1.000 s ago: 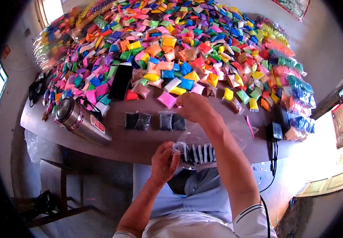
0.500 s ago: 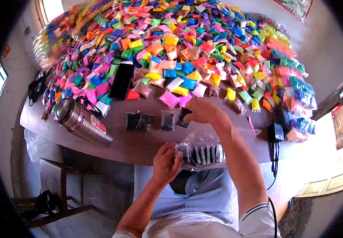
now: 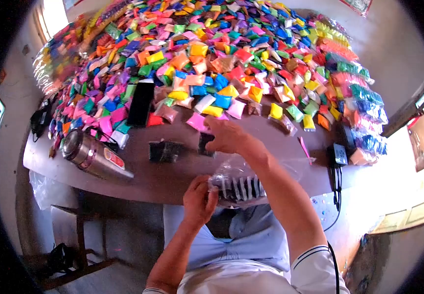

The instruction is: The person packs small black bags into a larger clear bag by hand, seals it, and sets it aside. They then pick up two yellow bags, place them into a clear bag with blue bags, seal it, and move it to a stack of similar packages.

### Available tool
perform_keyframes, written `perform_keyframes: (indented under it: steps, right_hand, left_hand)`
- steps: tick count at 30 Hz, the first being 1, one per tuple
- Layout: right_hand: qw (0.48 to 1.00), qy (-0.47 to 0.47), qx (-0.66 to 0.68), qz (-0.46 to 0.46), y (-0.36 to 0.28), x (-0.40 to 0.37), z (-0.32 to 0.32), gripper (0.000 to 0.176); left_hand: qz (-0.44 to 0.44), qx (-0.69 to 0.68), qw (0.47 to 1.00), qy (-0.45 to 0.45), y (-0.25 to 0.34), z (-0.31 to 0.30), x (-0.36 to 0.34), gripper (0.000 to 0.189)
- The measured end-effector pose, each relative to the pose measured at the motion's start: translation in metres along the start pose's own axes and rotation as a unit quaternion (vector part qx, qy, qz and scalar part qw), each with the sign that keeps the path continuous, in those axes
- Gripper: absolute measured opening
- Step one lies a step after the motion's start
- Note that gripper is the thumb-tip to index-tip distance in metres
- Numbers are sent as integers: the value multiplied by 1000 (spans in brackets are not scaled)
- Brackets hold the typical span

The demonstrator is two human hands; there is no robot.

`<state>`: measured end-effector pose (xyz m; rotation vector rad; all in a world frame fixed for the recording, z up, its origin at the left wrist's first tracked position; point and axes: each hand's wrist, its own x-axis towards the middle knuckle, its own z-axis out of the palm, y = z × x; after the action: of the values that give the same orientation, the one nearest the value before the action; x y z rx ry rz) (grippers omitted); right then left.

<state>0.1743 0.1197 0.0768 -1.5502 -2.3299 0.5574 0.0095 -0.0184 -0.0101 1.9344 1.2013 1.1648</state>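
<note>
My left hand [image 3: 200, 200] pinches the left edge of a clear plastic bag [image 3: 239, 188] at the table's front edge. Inside the bag, several black packets stand in a row. Farther forward, my right hand [image 3: 227, 137] has its fingers on a small black packet [image 3: 205, 143], partly covered by them. More black packets [image 3: 165, 151] lie side by side to the left of that one. My right forearm passes over the bag's right side.
A big heap of colourful packets [image 3: 173, 49] covers the back of the table [image 3: 138, 186]. A black phone [image 3: 141, 104] and a steel flask [image 3: 94, 156] are on the left. At the right are a black adapter [image 3: 337, 155], a pink strip [image 3: 305, 148] and stacked bagged packets [image 3: 364, 108].
My right hand has moved left, from one black packet to the neighbouring one; the packet it held before is no longer seen outside the bag. The whole view has shifted slightly.
</note>
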Motion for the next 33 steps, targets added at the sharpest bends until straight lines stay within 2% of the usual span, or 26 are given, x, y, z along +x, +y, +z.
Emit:
perform_keyframes:
  steps: [1, 3, 5, 7, 8, 11, 13, 15, 17, 19, 21, 25, 30, 33]
  right_hand:
    - [998, 56, -14, 8, -2, -11, -13, 50]
    - [994, 95, 32, 34, -9, -49, -53, 53]
    - [973, 220, 55, 46, -14, -97, -78, 47]
    - [946, 254, 127, 154, -17, -145, -92, 45]
    - [933, 276, 162, 166, -18, -165, -95, 41]
    - [928, 248, 155, 230, -15, -207, -88, 40]
    - [924, 260, 158, 231, -6, -218, -66, 39]
    - [914, 275, 162, 250, 3, -218, -38, 38]
    - [914, 303, 32, 266, 4, -213, -22, 39]
    - [917, 292, -7, 272, 2, -210, -14, 38]
    - [917, 233, -77, 315, 6, -209, -6, 40]
    - [931, 180, -113, 297, 3, -214, -11, 39]
    - [955, 97, -39, 278, -1, -227, -32, 23]
    - [956, 114, -55, 266, 10, -224, -18, 18]
  left_hand:
    - [18, 21, 1000, 13, 1, -2, 1, 15]
    - [36, 22, 999, 15, 2, 1, 0, 16]
    - [44, -3, 997, 58, -1, 3, 0, 17]
    - [53, -13, 996, 64, -1, 5, 1, 19]
    - [65, -11, 995, 75, -1, 5, 1, 22]
    - [31, 22, 998, 46, -1, 3, 0, 26]
    - [48, 26, 997, 45, 1, 6, 0, 29]
    - [-2, 11, 999, 44, 10, 3, 2, 30]
    - [6, 20, 999, 44, 9, 2, 2, 30]
    - [14, 29, 998, 48, 8, 1, 3, 30]
    - [8, 22, 1000, 20, 5, -1, 1, 29]
    - [5, 28, 999, 31, 3, 2, -1, 29]
    - [-19, 10, 999, 26, 3, 3, -2, 29]
    - [-3, 16, 999, 39, 6, 4, 0, 28]
